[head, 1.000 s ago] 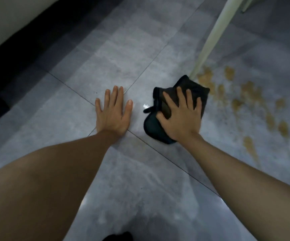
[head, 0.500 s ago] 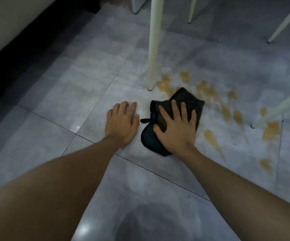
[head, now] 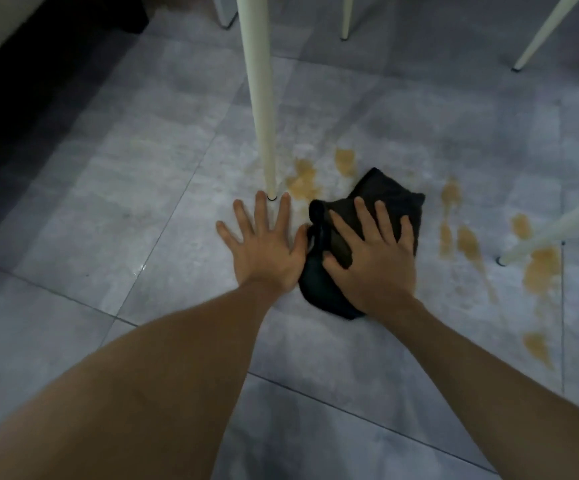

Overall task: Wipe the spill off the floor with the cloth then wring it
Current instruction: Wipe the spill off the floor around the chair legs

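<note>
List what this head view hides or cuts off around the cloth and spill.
- Floor under the dark cloth: covered by cloth and right hand, so any spill beneath is unseen.
- Brown spill: runs off the right edge.
- White furniture legs: tops cut off by the top edge.
- Left hand: palm hidden against the floor.

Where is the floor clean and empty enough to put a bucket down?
The grey tiles left of the left hand, toward the dark wall, are bare, as are the tiles near the forearms. It is crowded on the right: brown spill patches lie around the cloth under the right hand, with a white chair leg by the left fingertips and another leg further right.
</note>
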